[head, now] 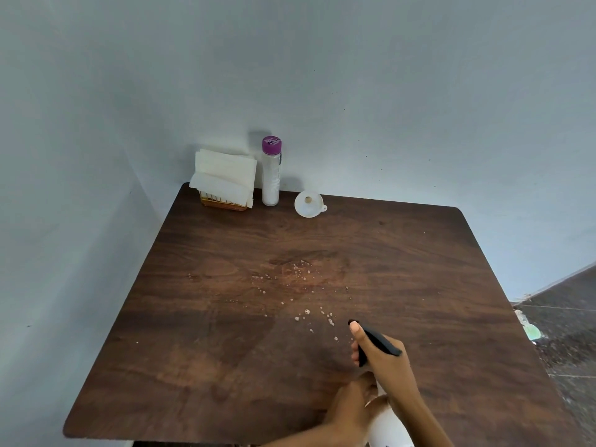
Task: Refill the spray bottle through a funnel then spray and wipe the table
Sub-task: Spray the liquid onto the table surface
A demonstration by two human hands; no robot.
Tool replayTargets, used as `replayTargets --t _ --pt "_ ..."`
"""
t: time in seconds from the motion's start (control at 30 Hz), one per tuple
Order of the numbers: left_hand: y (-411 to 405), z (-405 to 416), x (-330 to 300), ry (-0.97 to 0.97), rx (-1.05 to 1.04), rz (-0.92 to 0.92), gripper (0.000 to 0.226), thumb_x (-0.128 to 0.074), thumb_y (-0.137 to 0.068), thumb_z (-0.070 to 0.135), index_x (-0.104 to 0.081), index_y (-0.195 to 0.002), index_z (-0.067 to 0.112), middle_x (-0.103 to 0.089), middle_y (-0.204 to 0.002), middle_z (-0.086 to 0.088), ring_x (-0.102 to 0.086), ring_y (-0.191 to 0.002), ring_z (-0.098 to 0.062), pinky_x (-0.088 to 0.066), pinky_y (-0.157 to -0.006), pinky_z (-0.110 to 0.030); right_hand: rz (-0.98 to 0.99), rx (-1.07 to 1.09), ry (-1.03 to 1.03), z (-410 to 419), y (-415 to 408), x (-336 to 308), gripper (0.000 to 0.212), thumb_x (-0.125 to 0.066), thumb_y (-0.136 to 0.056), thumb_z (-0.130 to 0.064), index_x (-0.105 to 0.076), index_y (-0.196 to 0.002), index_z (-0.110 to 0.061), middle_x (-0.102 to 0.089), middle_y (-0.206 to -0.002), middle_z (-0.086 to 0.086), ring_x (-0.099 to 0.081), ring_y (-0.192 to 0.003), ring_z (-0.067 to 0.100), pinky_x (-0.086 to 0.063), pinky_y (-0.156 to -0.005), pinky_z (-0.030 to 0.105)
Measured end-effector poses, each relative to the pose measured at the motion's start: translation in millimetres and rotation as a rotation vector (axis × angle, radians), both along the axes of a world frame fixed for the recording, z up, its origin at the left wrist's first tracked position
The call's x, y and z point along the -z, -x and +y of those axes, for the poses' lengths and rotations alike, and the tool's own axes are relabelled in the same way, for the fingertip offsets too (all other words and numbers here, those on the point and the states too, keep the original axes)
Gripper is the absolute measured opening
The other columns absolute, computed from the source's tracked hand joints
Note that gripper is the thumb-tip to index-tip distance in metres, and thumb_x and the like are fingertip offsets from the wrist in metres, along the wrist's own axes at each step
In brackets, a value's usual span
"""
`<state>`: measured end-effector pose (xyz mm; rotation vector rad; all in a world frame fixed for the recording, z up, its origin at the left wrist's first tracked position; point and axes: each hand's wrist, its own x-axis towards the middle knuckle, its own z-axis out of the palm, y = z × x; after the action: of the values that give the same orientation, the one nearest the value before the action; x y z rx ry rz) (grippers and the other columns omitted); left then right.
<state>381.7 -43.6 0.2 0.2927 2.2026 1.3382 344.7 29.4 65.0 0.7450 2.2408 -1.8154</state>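
The spray bottle (385, 424), white-bodied with a black spray head (375, 340), stood low at the near edge of the tabletop (193, 350), held by both hands. The right hand (383, 356) had its grip curled round the black head, thumb laid along the top toward the nozzle and fingers wrapped at the trigger. The left hand (350, 411) closed its grip round the bottle's neck and shoulder just below that. Just ahead of the nozzle, droplets (303, 285) lay scattered over the dark wood toward the middle. Well beyond the grip, at the far edge, lay a white funnel (308, 204), and to its left stood a white bottle with a purple cap (271, 172) beside a holder of paper napkins (224, 179).
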Motion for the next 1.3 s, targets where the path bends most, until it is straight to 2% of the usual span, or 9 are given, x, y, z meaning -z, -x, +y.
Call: replayTargets --t 0.2,0.33,0.53,0.7,0.83,0.97,1.1,1.2,1.3 --pt "6 4 7 -0.056 -0.059 -0.076 0.031 -0.054 -0.078 0.035 -0.058 -0.097 0.011 -0.058 -0.090 0.000 -0.060 -0.093 -0.014 -0.052 -0.084 -0.025 -0.004 0.106 -0.046 6 2 3 0.051 -0.070 -0.074 -0.053 -0.067 -0.061 -0.004 -0.063 -0.053 0.008 -0.058 -0.050 0.016 -0.050 -0.063 0.036" --pt "6 1 -4 -0.163 -0.078 -0.258 0.037 -0.051 -0.067 0.055 -0.055 -0.096 0.031 -0.064 -0.110 -0.003 -0.058 -0.112 -0.016 -0.044 -0.101 -0.039 0.070 0.041 0.078 4 0 -2 0.041 -0.067 -0.082 -0.042 -0.070 -0.073 -0.002 -0.069 -0.070 0.017 -0.064 -0.065 0.019 -0.053 -0.076 0.039" --pt "14 -22 -15 -0.098 -0.082 -0.108 0.028 -0.056 -0.086 0.037 -0.038 -0.103 0.050 -0.057 -0.124 0.011 -0.048 -0.118 -0.005 -0.039 -0.100 -0.025 0.106 -0.250 0.140 1 3 -19 0.032 -0.067 -0.080 -0.040 -0.074 -0.086 -0.009 -0.071 -0.085 0.014 -0.068 -0.088 0.027 -0.052 -0.073 0.033" --pt "16 -37 -25 -0.047 -0.110 -0.012 0.048 -0.053 -0.089 0.038 -0.038 -0.134 0.040 -0.049 -0.130 0.016 -0.040 -0.121 -0.005 -0.032 -0.098 -0.019 0.100 -0.479 0.139 2 11 -29 0.025 -0.074 -0.077 -0.036 -0.070 -0.100 -0.027 -0.070 -0.100 0.006 -0.065 -0.098 0.022 -0.053 -0.080 0.023" --pt "17 -49 -33 -0.102 -0.271 0.002 0.047 -0.056 -0.086 0.037 -0.034 -0.097 0.077 -0.041 -0.112 0.024 -0.044 -0.106 0.005 -0.034 -0.087 -0.009 0.039 -0.680 0.009 11 19 -30 0.038 -0.075 -0.078 -0.037 -0.059 -0.112 -0.043 -0.066 -0.107 0.002 -0.060 -0.103 0.018 -0.047 -0.082 0.018" --pt "28 -55 -40 -0.100 -0.358 -0.013 0.049 -0.054 -0.082 0.038 -0.033 -0.090 0.082 -0.040 -0.112 0.029 -0.045 -0.104 0.008 -0.041 -0.097 -0.019 0.011 -0.651 -0.034 11 28 -29 0.035 -0.078 -0.070 -0.034 -0.067 -0.103 -0.026 -0.071 -0.098 -0.014 -0.065 -0.093 0.004 -0.048 -0.081 0.016" --pt "50 -60 -36 0.018 -0.353 0.064 0.047 -0.051 -0.080 0.047 -0.025 -0.084 0.085 -0.036 -0.113 0.034 -0.040 -0.109 0.009 -0.029 -0.085 -0.001 0.072 -0.488 -0.062 0 44 -25 0.028 -0.082 -0.069 -0.018 -0.069 -0.093 -0.023 -0.073 -0.088 -0.009 -0.066 -0.082 0.003 -0.048 -0.074 0.016" --pt "76 -55 -37 0.070 -0.317 0.141 0.036 -0.046 -0.082 0.050 -0.028 -0.096 0.078 -0.038 -0.122 0.029 -0.033 -0.125 0.006 -0.023 -0.087 0.004 0.135 -0.370 -0.095 -2 65 -26 0.023 -0.082 -0.070 -0.011 -0.068 -0.086 -0.020 -0.070 -0.079 0.000 -0.064 -0.072 0.003 -0.048 -0.064 0.010" --pt "111 -43 -40 0.099 -0.255 0.201 0.054 -0.046 -0.090 0.045 -0.026 -0.140 0.039 -0.032 -0.142 0.015 -0.025 -0.137 -0.005 -0.026 -0.104 -0.018 0.215 -0.271 -0.143 2 98 -29 0.023 -0.081 -0.071 -0.010 -0.066 -0.085 -0.020 -0.070 -0.080 -0.005 -0.063 -0.071 -0.002 -0.047 -0.061 0.008"
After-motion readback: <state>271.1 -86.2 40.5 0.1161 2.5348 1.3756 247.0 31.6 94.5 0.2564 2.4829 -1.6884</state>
